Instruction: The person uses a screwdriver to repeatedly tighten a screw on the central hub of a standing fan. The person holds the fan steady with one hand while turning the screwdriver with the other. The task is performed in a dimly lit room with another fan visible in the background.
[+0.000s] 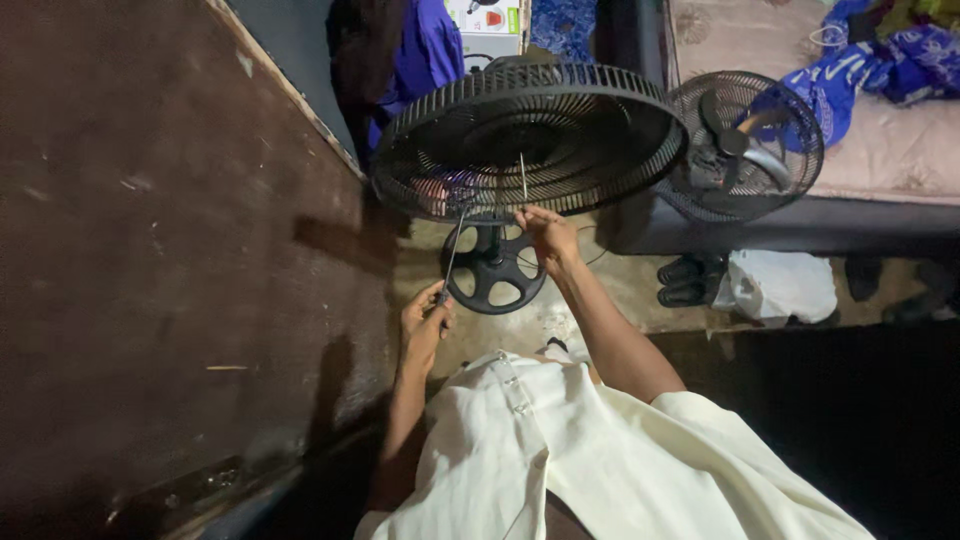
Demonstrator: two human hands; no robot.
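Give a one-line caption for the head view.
Left hand drives a screwdriver into a black fan grille; right hand steadies its rim.

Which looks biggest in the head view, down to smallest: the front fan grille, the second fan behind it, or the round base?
1. Front fan grille, clearly largest.
2. Second fan; it stands farther off, so its true size is unsure.
3. Round base, smallest.
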